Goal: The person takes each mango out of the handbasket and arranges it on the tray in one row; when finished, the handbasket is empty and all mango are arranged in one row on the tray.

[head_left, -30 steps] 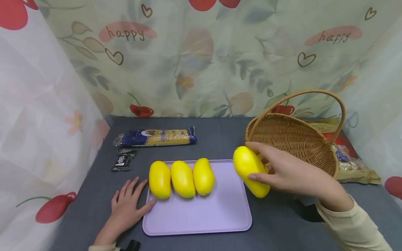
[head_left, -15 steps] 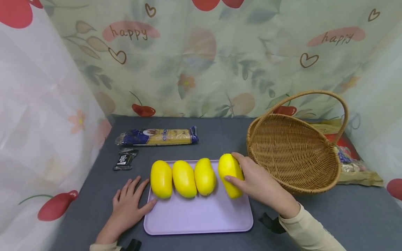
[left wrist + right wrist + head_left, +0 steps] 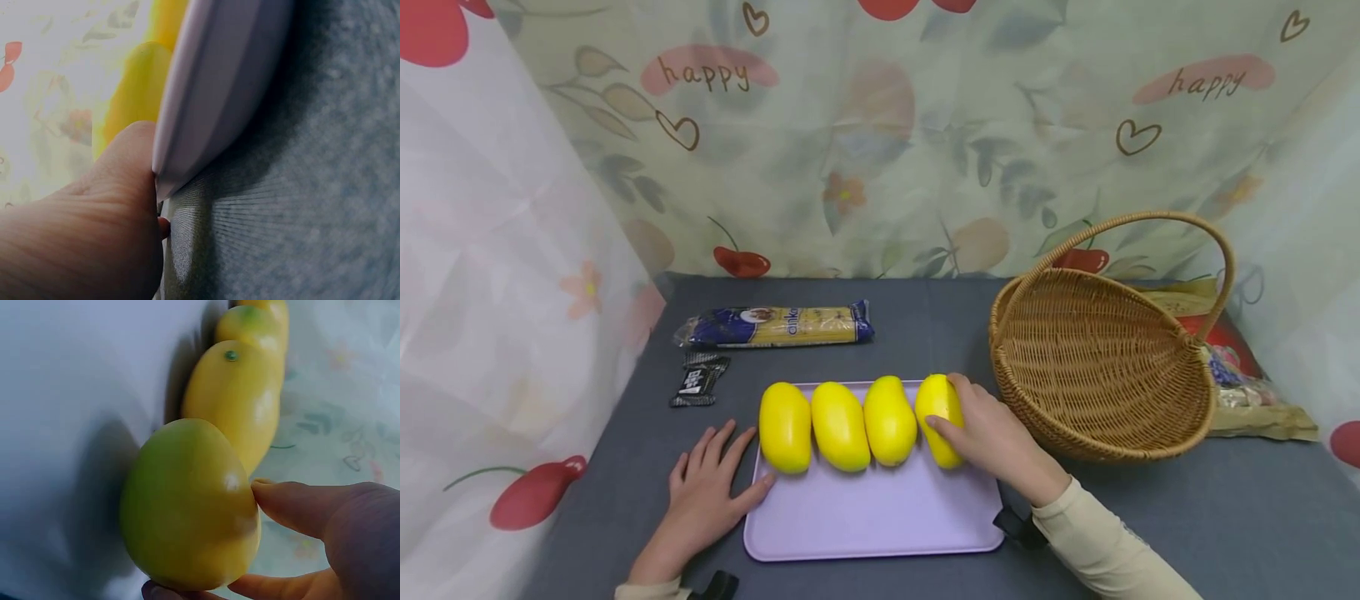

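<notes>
Three yellow mangoes (image 3: 837,427) lie side by side along the back of a lilac tray (image 3: 872,521). At the right end of that row, my right hand (image 3: 992,433) grips another mango (image 3: 938,421) between thumb and fingers, low over the tray. The right wrist view shows this held mango (image 3: 190,506) with a greenish side, thumb on one face and fingertips on the other. My left hand (image 3: 703,496) lies with spread fingers on the cloth by the tray's left edge. In the left wrist view its thumb (image 3: 128,147) rests at the tray rim (image 3: 169,112).
A wicker basket (image 3: 1105,375) with a tall handle leans tilted at the right, partly over a brown and red package (image 3: 1262,408). A pasta packet (image 3: 775,327) and a small black wrapped packet (image 3: 698,381) lie at the back left. Printed curtains (image 3: 880,167) enclose the table.
My right hand has carried the mango leftward from in front of the basket to the tray, beside the other mangoes. The left hand has stayed in place.
</notes>
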Demonstrator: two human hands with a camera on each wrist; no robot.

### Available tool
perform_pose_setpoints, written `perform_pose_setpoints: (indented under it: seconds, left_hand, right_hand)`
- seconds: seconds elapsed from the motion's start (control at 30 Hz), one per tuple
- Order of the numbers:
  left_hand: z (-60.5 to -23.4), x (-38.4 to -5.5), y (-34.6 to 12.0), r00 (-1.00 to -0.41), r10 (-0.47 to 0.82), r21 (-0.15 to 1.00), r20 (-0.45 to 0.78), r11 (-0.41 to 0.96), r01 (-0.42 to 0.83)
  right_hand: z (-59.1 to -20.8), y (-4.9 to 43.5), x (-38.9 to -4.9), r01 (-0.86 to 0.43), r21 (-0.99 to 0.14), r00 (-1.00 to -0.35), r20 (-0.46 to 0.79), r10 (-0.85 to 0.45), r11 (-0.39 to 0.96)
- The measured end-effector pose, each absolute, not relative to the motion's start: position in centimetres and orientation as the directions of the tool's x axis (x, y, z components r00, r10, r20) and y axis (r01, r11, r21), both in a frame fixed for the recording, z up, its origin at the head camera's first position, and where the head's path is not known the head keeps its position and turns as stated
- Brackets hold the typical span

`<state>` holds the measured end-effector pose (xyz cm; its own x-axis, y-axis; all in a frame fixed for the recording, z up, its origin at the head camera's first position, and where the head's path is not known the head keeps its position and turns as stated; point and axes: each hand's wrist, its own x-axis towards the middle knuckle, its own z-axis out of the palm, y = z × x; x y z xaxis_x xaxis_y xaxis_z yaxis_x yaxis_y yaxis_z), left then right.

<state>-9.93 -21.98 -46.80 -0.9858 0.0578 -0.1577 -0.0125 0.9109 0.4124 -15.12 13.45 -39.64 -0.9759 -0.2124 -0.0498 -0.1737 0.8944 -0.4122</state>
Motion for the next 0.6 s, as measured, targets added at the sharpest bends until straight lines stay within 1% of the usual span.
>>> perform_pose_setpoints:
  seconds: [0.23,0.43,0.6]
  left_hand:
    - [-46.99,-9.88,-21.99,-0.984,0.056,0.403,-0.171,0.915,-0.018]
    - [-46.9,-9.79,-21.99,-0.987,0.062,0.408,-0.15,0.913,-0.005]
    - [-46.24,-9.58,-22.13,-0.976,0.067,0.424,-0.206,0.905,-0.027]
  right_hand:
    - [-40.2,13.57,-15.37,-0.15,-0.431,-0.977,-0.074,-0.2,0.89]
    - [-40.3,13.73,-15.45,-0.134,-0.447,-0.976,-0.095,-0.196,0.885]
    - [-40.3,13.52,-15.18,-0.127,-0.471,-0.973,-0.113,-0.203,0.873]
